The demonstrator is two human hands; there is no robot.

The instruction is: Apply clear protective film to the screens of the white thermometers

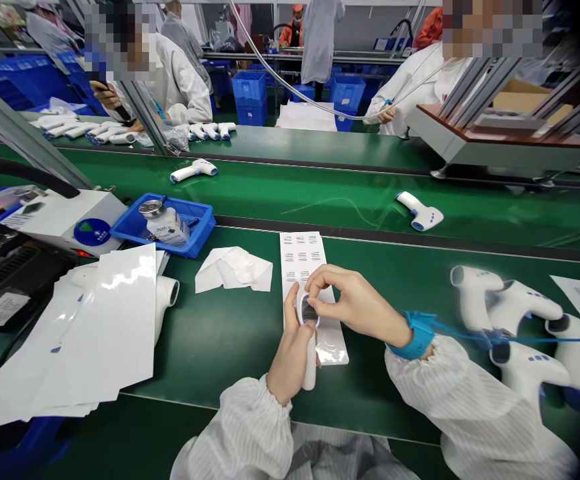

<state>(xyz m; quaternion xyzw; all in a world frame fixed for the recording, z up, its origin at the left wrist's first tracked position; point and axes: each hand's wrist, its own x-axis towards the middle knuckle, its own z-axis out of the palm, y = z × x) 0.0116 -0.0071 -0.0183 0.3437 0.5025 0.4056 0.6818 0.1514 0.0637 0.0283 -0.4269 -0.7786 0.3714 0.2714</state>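
My left hand is closed around a white handheld infrared thermometer, its handle pointing down toward me. The dark oval display end faces up between thumb and fingers. Over that end my right hand, with a blue wrist strap, has thumb and fingertips pinched together at the display. Whatever lies between those fingertips is too small to make out. Beneath both hands a white sheet of printed labels lies on the green bench, its upper rows showing and its middle partly covered.
Several white thermometers lie at right, near my sleeve. Left are stacked white sheets, a crumpled wipe and a blue tray holding a bottle. Two thermometers rest on the green conveyor. Co-workers sit across.
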